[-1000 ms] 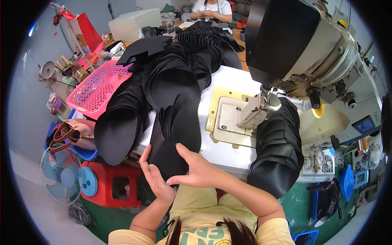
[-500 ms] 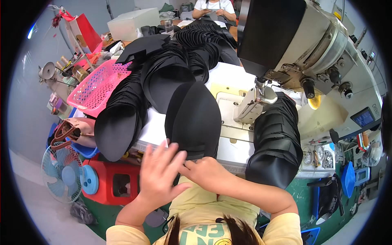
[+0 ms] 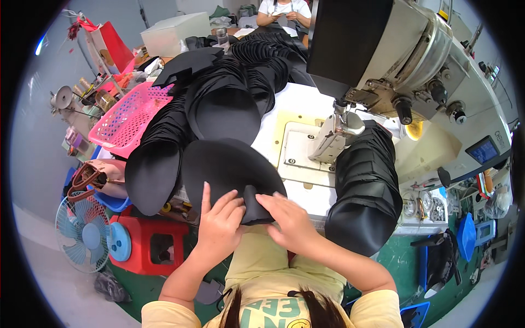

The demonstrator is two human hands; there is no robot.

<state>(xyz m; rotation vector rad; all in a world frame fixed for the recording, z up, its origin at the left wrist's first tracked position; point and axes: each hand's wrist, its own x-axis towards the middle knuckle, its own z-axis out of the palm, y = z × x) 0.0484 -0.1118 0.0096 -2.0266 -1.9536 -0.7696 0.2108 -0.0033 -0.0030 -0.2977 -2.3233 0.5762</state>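
Note:
A smooth black rounded panel (image 3: 227,161) lies at the table's front edge, its broad curved side turned away from me. Its near edge is folded up in a small ridge between my hands. My left hand (image 3: 220,218) grips the near edge left of this ridge, index finger stretched across the panel. On the other side, my right hand (image 3: 289,218) pinches the same edge, fingers above and thumb below. To the right stands a sewing machine (image 3: 336,136), its foot and needle apart from the panel.
Overlapping black pieces (image 3: 363,218) run along the machine's right side. Other stacks of black panels (image 3: 156,175) spread left and behind. Also left are a pink basket (image 3: 117,123), a fan (image 3: 90,235) and a red stool (image 3: 145,257). A person (image 3: 284,13) sits across the table.
The panel has turned and swung left, and its near edge is now folded up. My left hand has come down onto it; my right hand has moved right along the edge.

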